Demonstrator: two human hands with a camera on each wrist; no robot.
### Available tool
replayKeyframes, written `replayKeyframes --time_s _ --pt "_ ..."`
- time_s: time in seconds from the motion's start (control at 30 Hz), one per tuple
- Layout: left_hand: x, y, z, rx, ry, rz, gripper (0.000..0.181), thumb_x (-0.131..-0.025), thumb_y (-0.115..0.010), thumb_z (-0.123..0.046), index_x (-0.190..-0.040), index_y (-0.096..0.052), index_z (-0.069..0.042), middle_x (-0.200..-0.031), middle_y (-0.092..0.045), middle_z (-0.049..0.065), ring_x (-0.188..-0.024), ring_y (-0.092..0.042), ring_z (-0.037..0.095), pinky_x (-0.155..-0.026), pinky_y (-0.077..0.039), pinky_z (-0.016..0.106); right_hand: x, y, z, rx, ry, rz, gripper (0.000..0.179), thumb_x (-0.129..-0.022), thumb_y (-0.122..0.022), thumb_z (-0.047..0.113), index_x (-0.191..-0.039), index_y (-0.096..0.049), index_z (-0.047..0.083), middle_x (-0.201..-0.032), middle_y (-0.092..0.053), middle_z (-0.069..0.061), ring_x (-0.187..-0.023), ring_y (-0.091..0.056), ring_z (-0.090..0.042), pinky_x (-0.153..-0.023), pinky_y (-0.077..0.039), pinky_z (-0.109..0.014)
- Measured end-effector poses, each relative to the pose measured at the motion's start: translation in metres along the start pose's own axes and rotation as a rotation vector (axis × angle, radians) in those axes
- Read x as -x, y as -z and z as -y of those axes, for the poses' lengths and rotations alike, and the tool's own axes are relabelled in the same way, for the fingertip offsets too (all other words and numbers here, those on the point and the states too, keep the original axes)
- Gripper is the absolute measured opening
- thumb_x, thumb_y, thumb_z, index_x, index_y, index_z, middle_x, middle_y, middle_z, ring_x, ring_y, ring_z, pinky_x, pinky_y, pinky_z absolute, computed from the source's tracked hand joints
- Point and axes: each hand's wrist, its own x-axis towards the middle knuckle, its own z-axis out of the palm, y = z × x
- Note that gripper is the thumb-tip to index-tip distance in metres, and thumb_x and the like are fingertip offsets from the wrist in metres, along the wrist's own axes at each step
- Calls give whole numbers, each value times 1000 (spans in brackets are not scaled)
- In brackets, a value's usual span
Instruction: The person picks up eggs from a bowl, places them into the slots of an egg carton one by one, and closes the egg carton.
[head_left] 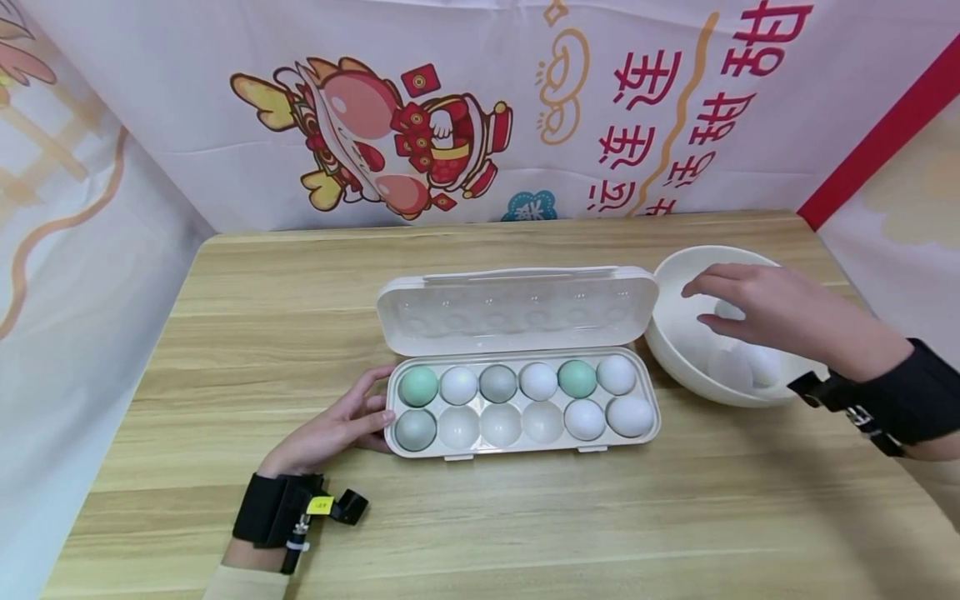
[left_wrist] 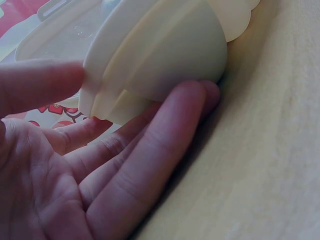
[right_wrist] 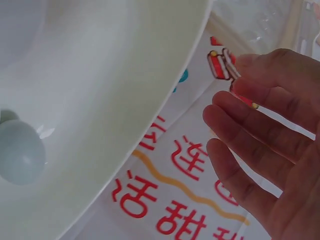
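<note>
A white plastic egg carton [head_left: 523, 450] stands with its lid [head_left: 517, 321] raised at the back. Green, grey and white eggs fill the back row; the front row has a grey egg [head_left: 415, 430] at the left, two white eggs at the right and three bare cups between. My left hand [head_left: 347, 425] holds the carton's left end, thumb at the rim and fingers against the side, as the left wrist view shows. Over a white bowl [head_left: 675, 350] hovers my right hand [head_left: 780, 312], fingers spread and nothing in them. White eggs [head_left: 763, 365] and a pale bluish egg [right_wrist: 21, 152] lie inside the bowl.
The wooden table [head_left: 247, 333] carries the carton and bowl, which stand close side by side. A printed cloth [head_left: 585, 100] with red characters and a cartoon figure hangs behind the table's back edge.
</note>
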Motion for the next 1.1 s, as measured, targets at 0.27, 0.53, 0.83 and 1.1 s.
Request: replayKeyframes --time_s 0.27,0.53,0.83,1.1 --pt "0 0 0 4 -4 -1 55 -98 -44 -13 -143 -13 -21 -129 -40 34 -102 -58 37 -80 -55 47 -2 -8 -23 -54 -191 183 39 -72 -76 12 -108 -63 7 -105 -66 -13 -93 -61 -29 -73 -54 -51" --pt "0 1 1 3 1 -5 55 -98 -44 -13 -143 -13 -21 -130 -39 34 -102 -58 37 -81 -55 47 -2 -16 -44 -56 -301 282 42 -74 -74 15 -112 -60 5 -110 -63 -18 -94 -59 -32 -76 -51 -55" --pt "0 0 -1 3 -1 -1 56 -98 -45 -14 -143 -12 -20 -130 -40 34 -102 -58 37 -80 -55 46 -1 -25 -66 -65 -356 308 39 -75 -74 16 -110 -62 1 -103 -65 -21 -89 -59 -32 -77 -51 -55" --pt "0 0 0 15 -15 2 56 -98 -44 -12 -143 -12 -19 -129 -40 35 -102 -58 37 -80 -55 46 -4 -33 -82 -79 -462 401 31 -80 -69 20 -100 -62 -2 -82 -63 -14 -72 -52 -25 -65 -50 -44"
